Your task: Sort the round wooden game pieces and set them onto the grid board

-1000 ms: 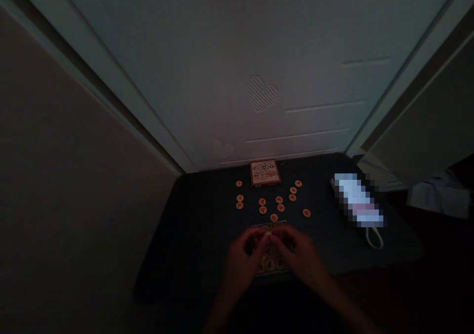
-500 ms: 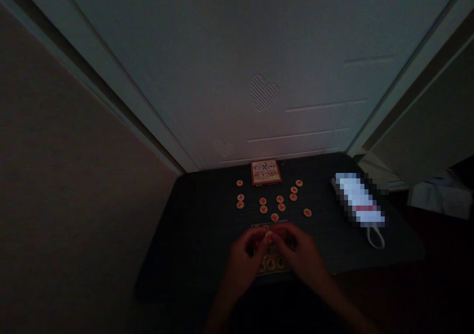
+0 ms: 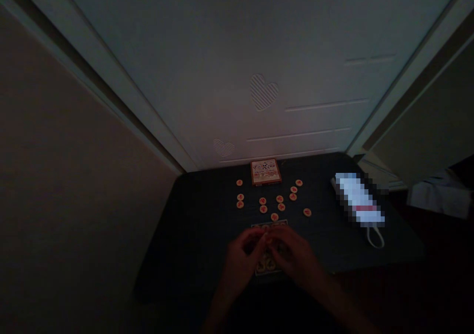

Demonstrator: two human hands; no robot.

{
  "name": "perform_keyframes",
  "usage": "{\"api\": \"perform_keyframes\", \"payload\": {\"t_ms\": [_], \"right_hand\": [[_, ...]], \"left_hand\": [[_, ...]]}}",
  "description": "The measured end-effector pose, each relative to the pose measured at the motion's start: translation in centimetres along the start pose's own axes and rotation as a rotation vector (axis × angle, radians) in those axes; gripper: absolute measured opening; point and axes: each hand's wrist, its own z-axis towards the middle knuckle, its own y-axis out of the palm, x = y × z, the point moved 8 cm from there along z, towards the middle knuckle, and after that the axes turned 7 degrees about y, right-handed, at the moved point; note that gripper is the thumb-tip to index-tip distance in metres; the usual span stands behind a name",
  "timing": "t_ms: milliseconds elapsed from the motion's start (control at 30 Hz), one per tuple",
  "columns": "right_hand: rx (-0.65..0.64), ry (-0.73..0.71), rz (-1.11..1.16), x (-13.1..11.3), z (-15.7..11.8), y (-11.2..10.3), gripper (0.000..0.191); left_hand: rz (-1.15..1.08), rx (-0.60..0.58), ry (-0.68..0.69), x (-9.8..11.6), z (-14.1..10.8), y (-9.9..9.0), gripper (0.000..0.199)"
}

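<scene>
My left hand [image 3: 242, 252] and my right hand [image 3: 292, 250] meet at the fingertips over a tray [image 3: 283, 222] of round xiangqi pieces. Between their fingertips they pinch a small xiangqi piece [image 3: 267, 240], mostly covered by the fingers. Pale pieces with dark characters [image 3: 270, 264] show in the tray below the hands; much of the tray is hidden. Just beyond it, a red-marked piece [image 3: 274, 217] lies on the dark table.
Several other red-marked pieces [image 3: 263, 209] are scattered over the table [image 3: 200, 225]. A flat xiangqi box [image 3: 265, 172] lies at the back, near the white panel with hearts [image 3: 263, 92]. On the right lies a blurred-out, phone-like bright device [image 3: 359, 200] with a white loop strap [image 3: 375, 237].
The fingers have closed further around the piece, which shows less than before. My right hand has shifted slightly left; the scattered pieces have stayed put.
</scene>
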Motion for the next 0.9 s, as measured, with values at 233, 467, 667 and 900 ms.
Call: {"api": "perform_keyframes", "payload": {"t_ms": [233, 467, 667, 900], "right_hand": [[-0.048, 0.013, -0.070, 0.6, -0.5, 0.5, 0.028], [-0.084, 0.010, -0.206, 0.5, -0.7, 0.7, 0.019], [-0.152, -0.020, -0.285, 0.5, -0.9, 1.7, 0.011], [-0.207, -0.016, -0.361, 0.2, -0.9, 2.6, 0.007]], "left_hand": [[0.060, -0.087, -0.005, -0.1, -0.5, -0.4, 0.025], [0.260, 0.009, -0.031, -1.7, -0.8, -3.8, 0.028], [0.323, -0.017, -0.024, -3.0, -1.7, -3.5, 0.027], [0.384, -0.043, 0.011, -2.7, -1.9, -2.6, 0.024]]}}
